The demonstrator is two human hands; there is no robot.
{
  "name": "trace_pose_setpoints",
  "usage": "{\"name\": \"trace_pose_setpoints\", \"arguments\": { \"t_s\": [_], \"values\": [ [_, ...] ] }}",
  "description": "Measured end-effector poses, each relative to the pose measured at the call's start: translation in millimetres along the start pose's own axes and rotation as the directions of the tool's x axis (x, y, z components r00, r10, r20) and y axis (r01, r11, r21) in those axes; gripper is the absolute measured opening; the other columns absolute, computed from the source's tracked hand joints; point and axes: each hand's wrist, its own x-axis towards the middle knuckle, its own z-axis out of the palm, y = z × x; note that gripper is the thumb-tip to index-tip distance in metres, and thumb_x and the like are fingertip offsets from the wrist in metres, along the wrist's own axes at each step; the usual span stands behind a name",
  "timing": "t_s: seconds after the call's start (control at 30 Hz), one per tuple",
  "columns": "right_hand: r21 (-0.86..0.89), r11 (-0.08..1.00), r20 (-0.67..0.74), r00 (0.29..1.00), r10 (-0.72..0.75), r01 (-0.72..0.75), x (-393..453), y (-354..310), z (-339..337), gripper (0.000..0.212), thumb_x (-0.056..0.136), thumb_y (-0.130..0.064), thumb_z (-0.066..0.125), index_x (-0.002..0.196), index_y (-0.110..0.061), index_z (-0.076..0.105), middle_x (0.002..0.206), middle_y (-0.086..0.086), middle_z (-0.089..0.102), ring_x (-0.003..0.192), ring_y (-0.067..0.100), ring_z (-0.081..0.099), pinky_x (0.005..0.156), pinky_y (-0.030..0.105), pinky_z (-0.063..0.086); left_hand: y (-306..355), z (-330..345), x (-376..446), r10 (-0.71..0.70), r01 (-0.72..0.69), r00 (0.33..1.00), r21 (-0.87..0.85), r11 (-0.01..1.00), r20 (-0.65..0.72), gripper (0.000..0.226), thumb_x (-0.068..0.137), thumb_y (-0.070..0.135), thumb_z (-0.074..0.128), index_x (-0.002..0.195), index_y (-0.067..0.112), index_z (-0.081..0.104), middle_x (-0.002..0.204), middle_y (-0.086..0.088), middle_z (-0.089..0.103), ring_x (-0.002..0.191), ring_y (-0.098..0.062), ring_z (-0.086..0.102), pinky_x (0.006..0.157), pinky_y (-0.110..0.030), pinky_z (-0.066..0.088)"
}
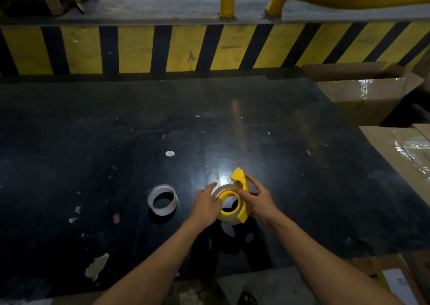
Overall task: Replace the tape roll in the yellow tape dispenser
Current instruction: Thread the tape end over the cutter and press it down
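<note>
Dispenser (242, 188) between left hand (206, 205) and right hand (259, 200), spare roll (162, 200) left

— What do we see on the big black table (93, 141)?

— We see two hands holding a yellow tape dispenser (242, 188) just above it. A clear tape roll (226, 217) sits on the dispenser's round yellow middle.

— What do our hands do?

— Our left hand (206, 205) touches the roll's left side. Our right hand (259, 200) grips the dispenser from the right.

— Is there more tape?

— Yes, a second tape roll (162, 200) lies on the table, just left of our hands. We see brown boxes (372, 95) at the right and a yellow and black striped wall (139, 48) behind.
</note>
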Motion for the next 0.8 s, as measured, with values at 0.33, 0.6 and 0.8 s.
{"name": "trace_pose_setpoints", "arguments": {
  "t_s": [0.33,0.6,0.8],
  "values": [
    [-0.127,0.987,0.105,0.988,0.116,-0.102,0.5,23.7,8.4,0.061,0.09,-0.021,0.069,0.144,-0.035,0.044,0.102,0.013,0.068,0.084,0.023,0.071,0.059,0.025,0.055,-33.4,19.5,-4.9,-0.109,0.109,0.993,0.008,0.994,-0.053,0.051,0.087,0.001,0.064,0.133,0.023,0.063,0.121,0.0,0.072,0.114,-0.02,0.066,0.086,-0.025,0.051],
    [-0.361,0.931,0.006,0.999,0.051,-0.046,13.5,15.2,15.3,0.05,0.093,-0.022,0.062,0.142,-0.023,0.051,0.097,0.003,0.073,0.092,0.02,0.069,0.088,0.035,0.055,-32.0,23.7,6.1,-0.17,0.172,0.983,0.022,0.985,-0.062,0.056,0.089,0.003,0.055,0.14,0.028,0.057,0.134,-0.004,0.066,0.119,-0.024,0.064,0.1,-0.039,0.055],
    [-0.496,0.865,-0.06,0.992,-0.113,0.069,3.0,24.4,22.5,0.041,0.097,-0.021,0.056,0.138,-0.018,0.057,0.116,0.009,0.074,0.103,0.022,0.069,0.081,0.023,0.046,-34.3,24.9,9.2,-0.133,0.136,0.99,0.079,0.987,-0.041,0.052,0.095,0.014,0.045,0.146,0.025,0.049,0.134,-0.008,0.065,0.119,-0.028,0.062,0.099,-0.039,0.052]
  ]
}}
